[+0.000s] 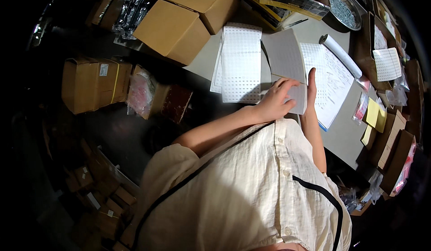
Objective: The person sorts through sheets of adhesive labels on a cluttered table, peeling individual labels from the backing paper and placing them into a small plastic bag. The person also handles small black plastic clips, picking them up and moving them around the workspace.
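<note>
A bent stack of pale sheets (287,55) stands tilted up from the table in front of me, faint rows showing on its face. My right hand (310,91) holds it at the right edge, one digit pointing up and the others hidden behind the paper. Across the lower part of the sheets lies my left hand (276,100), its fingers bent and gripping near the edge. Left of them, white sheets with rows of small printed marks (241,62) lie flat. On the right, under the raised stack, is a handwritten sheet (334,84) on a blue-edged board.
Cardboard boxes (173,28) stand at the table's back left. A paper roll (341,55) lies on the right, near yellow sticky notes (376,115) and open cartons (395,156). At the back right is a metal bowl (343,10) of small metal parts. A pen (296,22) lies behind the sheets.
</note>
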Demonstrator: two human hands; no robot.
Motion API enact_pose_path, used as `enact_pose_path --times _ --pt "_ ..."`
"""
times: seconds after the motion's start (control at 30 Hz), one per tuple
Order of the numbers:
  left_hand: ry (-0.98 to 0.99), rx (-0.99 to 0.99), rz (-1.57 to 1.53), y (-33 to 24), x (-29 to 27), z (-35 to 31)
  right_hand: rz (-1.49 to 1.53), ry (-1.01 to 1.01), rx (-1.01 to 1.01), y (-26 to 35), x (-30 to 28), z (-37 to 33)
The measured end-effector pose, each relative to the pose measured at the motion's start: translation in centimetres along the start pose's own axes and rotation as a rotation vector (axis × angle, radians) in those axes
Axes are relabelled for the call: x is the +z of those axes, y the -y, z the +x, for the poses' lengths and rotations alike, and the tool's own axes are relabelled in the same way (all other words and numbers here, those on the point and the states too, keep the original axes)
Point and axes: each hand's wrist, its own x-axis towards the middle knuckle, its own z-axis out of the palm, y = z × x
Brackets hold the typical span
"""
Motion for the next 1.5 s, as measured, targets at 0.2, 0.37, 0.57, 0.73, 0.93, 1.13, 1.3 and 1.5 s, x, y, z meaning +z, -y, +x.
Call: enact_pose_path --times 0.2,0.37,0.57,0.73,0.93,1.13,1.3,1.5 --pt "-0.074 0.109 0.515 4.0 -1.7 -1.8 0.076 -0.23 0.121 -1.1 -4.2 -0.4" --pt "0.07 0.163 0.837 1.3 -6.6 -4.0 0.399 -0.14 0.218 -2.1 -3.1 -0.9" --pt "0.33 0.102 1.19 0.9 -11.4 -5.4 0.327 -0.103 0.15 -1.7 -1.7 -1.1" --pt "0.157 0.059 1.142 -0.2 -12.5 -4.3 0.275 -0.119 0.175 -2.0 -1.0 -1.2" --pt "0.19 0.148 0.979 -1.2 -9.5 -4.0 0.407 -0.015 0.112 -1.0 -1.7 -1.6" --pt "0.079 0.218 0.589 -2.5 -5.8 -4.9 0.524 0.074 -0.082 0.4 -3.7 -2.1" --pt "0.051 0.465 0.587 -2.7 -3.7 -4.6 0.557 0.403 -0.252 0.7 -5.1 -2.4" --pt "-0.062 0.695 0.593 -2.6 -2.2 -3.0 0.413 0.28 -0.328 0.7 -6.0 -2.1"
